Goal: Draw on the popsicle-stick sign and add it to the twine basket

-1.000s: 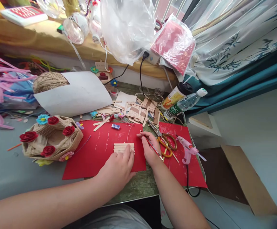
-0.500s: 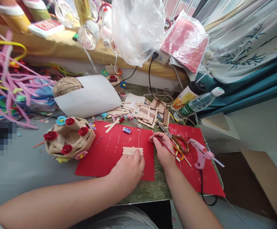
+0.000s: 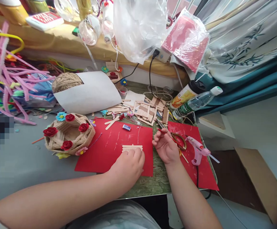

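My left hand (image 3: 128, 163) bends over a row of wooden craft sticks (image 3: 132, 147) on the red paper (image 3: 100, 160). Its curled fingers press on the sticks and hide most of them. To the right, my right hand (image 3: 166, 148) is turned palm up, fingers curled, with a slim red pencil (image 3: 161, 130) between thumb and fingers; most of the pencil is hidden. Behind that hand lie scissors (image 3: 179, 140) with brown handles. A small blue and white eraser (image 3: 126, 127) and two crossed craft sticks (image 3: 112, 122) rest farther up the paper.
A twine basket (image 3: 69, 136) with red roses stands left. A pink glue gun (image 3: 198, 149) lies on a second red sheet (image 3: 205, 175). Behind are piled stick frames (image 3: 145, 111), a water bottle (image 3: 195, 103), a twine ball (image 3: 65, 82) and white paper (image 3: 91, 92).
My right hand has rolled from gripping the pencil along its length to palm up, so less of the pencil shows. My left hand stays on the sticks, its fingers shifted slightly; the topmost sticks are spaced differently.
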### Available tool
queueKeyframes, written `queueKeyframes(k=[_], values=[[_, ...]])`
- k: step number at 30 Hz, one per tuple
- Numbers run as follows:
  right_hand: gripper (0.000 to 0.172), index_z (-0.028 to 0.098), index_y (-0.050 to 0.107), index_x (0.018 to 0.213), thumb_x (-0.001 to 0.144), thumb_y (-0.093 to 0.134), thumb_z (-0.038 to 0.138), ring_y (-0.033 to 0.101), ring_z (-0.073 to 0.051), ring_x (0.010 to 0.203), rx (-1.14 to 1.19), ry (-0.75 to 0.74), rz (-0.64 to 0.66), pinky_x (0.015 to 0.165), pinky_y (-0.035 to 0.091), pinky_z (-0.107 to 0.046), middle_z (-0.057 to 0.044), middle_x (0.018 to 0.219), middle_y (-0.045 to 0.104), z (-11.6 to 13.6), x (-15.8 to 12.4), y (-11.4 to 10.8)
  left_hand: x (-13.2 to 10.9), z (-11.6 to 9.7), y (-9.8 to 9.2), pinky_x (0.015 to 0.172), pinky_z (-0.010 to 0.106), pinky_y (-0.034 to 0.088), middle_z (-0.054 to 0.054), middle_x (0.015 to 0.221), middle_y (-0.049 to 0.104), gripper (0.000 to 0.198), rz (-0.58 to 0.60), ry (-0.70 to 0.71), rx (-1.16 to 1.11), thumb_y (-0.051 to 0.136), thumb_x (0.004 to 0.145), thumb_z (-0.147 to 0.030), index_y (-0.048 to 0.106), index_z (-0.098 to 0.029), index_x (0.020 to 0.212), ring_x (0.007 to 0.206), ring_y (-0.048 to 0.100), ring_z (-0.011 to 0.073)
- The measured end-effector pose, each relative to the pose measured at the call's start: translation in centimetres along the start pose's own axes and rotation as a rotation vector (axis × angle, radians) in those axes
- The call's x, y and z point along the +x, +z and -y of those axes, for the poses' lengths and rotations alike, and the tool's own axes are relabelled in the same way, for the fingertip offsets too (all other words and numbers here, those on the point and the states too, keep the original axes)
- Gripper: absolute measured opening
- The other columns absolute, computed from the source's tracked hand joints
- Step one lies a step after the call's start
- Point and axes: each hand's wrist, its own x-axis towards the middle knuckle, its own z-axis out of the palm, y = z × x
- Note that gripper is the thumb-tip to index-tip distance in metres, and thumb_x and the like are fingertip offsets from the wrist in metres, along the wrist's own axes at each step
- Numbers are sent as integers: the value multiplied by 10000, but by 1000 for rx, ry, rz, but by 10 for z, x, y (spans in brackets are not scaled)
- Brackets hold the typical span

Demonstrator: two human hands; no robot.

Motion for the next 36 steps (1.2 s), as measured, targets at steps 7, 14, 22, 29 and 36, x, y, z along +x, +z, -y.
queueKeyframes(k=[7,14,22,29,36], values=[[261,238,599,1038,930,668,465,621,-140,591,-363,-29,-63,514,526,-254,1,775,701,-18,-4,17,4,0,6,571,338,480,159,1080,633,383,106,59,15,462,986,-379,649,-107,1179,739,670,231],[248,214,646,939,900,714,449,521,-96,472,-476,-104,-197,405,422,-214,21,708,641,-8,-6,4,4,-1,9,629,357,538,316,1476,507,552,101,54,21,472,982,-397,554,-69,1418,879,711,266],[284,214,629,932,900,705,486,554,-88,460,-509,18,-83,419,451,-207,32,718,633,-12,-2,0,6,-3,21,490,346,541,347,1529,442,623,102,29,29,476,974,-410,475,-67,1493,681,737,241],[373,219,578,823,911,657,573,538,-89,412,-601,11,-105,401,417,-211,30,678,640,-13,-4,5,7,-4,17,497,342,553,354,1535,428,627,152,23,25,483,974,-417,466,-96,1512,652,737,228],[382,221,592,830,904,654,591,546,-96,414,-652,18,-84,400,414,-216,26,682,640,-13,-4,6,6,-6,21,494,340,553,358,1554,398,639,138,25,34,503,965,-391,443,-89,1524,653,735,228]])
